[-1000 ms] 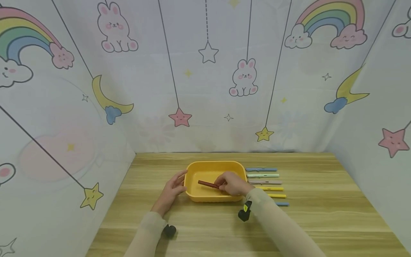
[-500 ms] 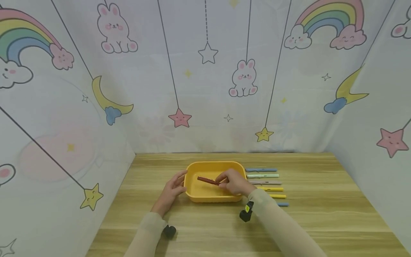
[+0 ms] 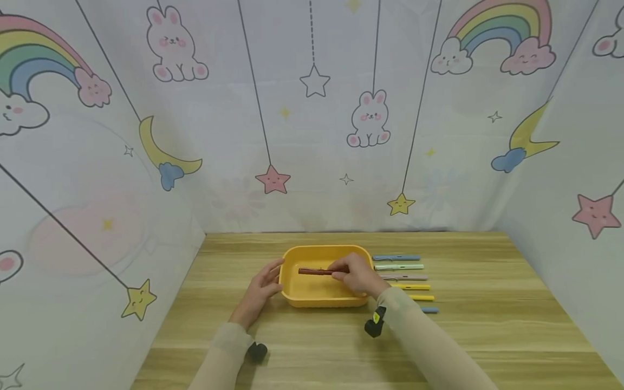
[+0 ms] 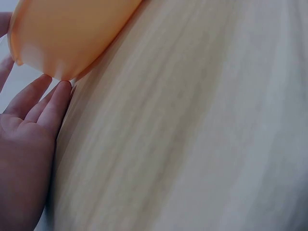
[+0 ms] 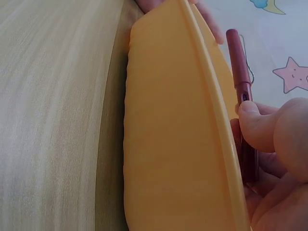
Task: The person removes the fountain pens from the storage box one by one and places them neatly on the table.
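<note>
My right hand (image 3: 358,275) is over the right part of a yellow plastic basin (image 3: 326,303) and pinches a dark red pen (image 3: 312,271). In the right wrist view the thumb presses on the barrel of the pen (image 5: 237,60), whose capped end with a wire clip points up past the basin's rim. Part of the lower barrel is behind the fingers. At the basin's left end my left hand (image 3: 257,292) touches the outer wall with spread fingers. The left wrist view has those fingertips against the orange-looking wall of the basin (image 4: 72,29), low near the table.
Several pens lie in a column right of the basin: a blue pen (image 3: 397,258), a mint pen (image 3: 400,266), a greyish pen (image 3: 409,277), two yellow ones and another blue pen (image 3: 430,310), partly behind the right arm. A patterned cloth (image 3: 312,206) stands behind the wooden table (image 3: 312,352).
The red pen has turned from slanting down to the right to nearly level in the head view, and moved slightly up with the right hand. The left hand has stayed in place.
</note>
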Demonstrator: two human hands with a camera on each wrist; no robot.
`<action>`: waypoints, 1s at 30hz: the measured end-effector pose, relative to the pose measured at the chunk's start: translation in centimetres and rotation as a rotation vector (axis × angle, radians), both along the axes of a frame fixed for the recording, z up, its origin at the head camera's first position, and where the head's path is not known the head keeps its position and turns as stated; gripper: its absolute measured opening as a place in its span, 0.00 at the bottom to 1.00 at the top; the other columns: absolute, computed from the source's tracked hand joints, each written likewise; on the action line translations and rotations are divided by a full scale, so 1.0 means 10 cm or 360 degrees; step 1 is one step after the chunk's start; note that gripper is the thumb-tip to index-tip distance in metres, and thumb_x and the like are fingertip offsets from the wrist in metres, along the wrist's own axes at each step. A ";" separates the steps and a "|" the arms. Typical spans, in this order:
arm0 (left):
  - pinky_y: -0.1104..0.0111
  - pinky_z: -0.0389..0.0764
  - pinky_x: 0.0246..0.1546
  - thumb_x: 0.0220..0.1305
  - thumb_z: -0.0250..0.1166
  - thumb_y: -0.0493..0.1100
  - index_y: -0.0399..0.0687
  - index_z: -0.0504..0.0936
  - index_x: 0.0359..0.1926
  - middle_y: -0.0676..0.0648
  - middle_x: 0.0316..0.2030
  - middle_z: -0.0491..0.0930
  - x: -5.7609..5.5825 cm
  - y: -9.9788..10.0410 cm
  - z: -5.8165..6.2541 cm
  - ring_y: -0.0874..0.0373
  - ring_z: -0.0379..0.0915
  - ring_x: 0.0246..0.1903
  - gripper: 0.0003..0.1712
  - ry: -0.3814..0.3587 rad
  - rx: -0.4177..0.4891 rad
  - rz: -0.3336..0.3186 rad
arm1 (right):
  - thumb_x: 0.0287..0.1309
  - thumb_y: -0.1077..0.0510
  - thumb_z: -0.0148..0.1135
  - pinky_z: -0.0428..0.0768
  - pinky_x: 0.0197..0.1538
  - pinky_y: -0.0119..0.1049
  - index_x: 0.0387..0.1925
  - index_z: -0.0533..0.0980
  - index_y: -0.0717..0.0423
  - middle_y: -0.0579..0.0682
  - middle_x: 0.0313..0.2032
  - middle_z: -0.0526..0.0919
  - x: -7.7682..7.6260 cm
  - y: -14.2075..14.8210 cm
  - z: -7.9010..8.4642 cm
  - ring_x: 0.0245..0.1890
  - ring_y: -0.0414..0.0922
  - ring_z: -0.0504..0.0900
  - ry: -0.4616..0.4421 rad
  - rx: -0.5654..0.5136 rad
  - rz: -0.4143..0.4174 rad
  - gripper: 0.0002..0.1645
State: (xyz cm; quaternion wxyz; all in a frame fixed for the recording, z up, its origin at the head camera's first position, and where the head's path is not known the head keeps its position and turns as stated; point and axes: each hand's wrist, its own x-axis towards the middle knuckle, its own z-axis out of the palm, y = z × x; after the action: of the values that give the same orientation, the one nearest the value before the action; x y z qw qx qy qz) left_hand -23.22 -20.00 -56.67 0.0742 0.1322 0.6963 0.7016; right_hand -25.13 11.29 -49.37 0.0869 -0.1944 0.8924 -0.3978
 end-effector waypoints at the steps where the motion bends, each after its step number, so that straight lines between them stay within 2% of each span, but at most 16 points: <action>1: 0.69 0.71 0.68 0.69 0.64 0.30 0.46 0.65 0.79 0.35 0.78 0.61 0.00 0.00 0.00 0.39 0.57 0.77 0.39 -0.0004 0.0000 -0.0002 | 0.68 0.62 0.68 0.80 0.38 0.37 0.45 0.91 0.51 0.43 0.37 0.90 0.00 0.00 0.00 0.33 0.41 0.80 0.0002 -0.0027 -0.0015 0.09; 8: 0.67 0.71 0.69 0.70 0.64 0.32 0.48 0.64 0.79 0.37 0.79 0.61 0.02 0.00 0.01 0.40 0.57 0.78 0.39 -0.0016 -0.0010 -0.0009 | 0.63 0.61 0.73 0.83 0.36 0.36 0.40 0.92 0.53 0.47 0.36 0.91 0.04 0.00 0.03 0.31 0.40 0.83 0.0082 -0.0200 -0.0116 0.06; 15: 0.67 0.72 0.68 0.70 0.65 0.33 0.49 0.65 0.79 0.37 0.78 0.62 0.01 -0.01 0.00 0.41 0.58 0.77 0.39 -0.0025 -0.0017 0.0001 | 0.64 0.61 0.73 0.82 0.35 0.34 0.44 0.91 0.54 0.51 0.40 0.92 0.05 0.02 0.03 0.36 0.43 0.87 0.0080 -0.0329 -0.0246 0.08; 18: 0.66 0.72 0.68 0.70 0.65 0.34 0.49 0.65 0.79 0.37 0.78 0.62 0.01 -0.01 0.00 0.41 0.58 0.77 0.39 -0.0029 -0.0019 0.0006 | 0.65 0.62 0.71 0.81 0.34 0.33 0.46 0.91 0.55 0.53 0.43 0.92 0.05 0.04 0.01 0.40 0.46 0.88 0.0105 -0.0395 -0.0269 0.09; 22: 0.64 0.71 0.70 0.70 0.65 0.34 0.49 0.65 0.79 0.37 0.78 0.62 0.01 -0.01 0.00 0.41 0.58 0.78 0.39 -0.0028 -0.0027 0.0006 | 0.66 0.63 0.71 0.75 0.29 0.32 0.46 0.91 0.53 0.53 0.44 0.92 0.05 0.06 0.00 0.37 0.48 0.86 0.0100 -0.0476 -0.0287 0.10; 25: 0.64 0.70 0.70 0.69 0.65 0.35 0.49 0.65 0.79 0.37 0.78 0.62 0.01 -0.01 0.00 0.41 0.58 0.78 0.39 -0.0022 -0.0024 0.0001 | 0.65 0.62 0.71 0.74 0.29 0.33 0.46 0.91 0.52 0.51 0.44 0.92 0.05 0.06 0.00 0.36 0.46 0.84 0.0062 -0.0538 -0.0310 0.10; 30: 0.64 0.70 0.70 0.70 0.65 0.35 0.49 0.65 0.79 0.37 0.79 0.61 0.01 -0.01 0.01 0.41 0.57 0.78 0.39 -0.0026 -0.0019 -0.0007 | 0.63 0.63 0.73 0.83 0.38 0.36 0.46 0.91 0.52 0.51 0.45 0.91 0.07 0.07 0.02 0.42 0.45 0.88 0.0030 -0.0626 -0.0327 0.11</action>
State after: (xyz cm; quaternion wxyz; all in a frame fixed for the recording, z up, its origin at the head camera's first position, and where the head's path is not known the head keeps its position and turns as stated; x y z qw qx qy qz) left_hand -23.14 -20.10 -56.60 0.0823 0.1275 0.6994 0.6984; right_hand -24.45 11.95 -49.17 -0.0019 -0.1193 0.8136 -0.5691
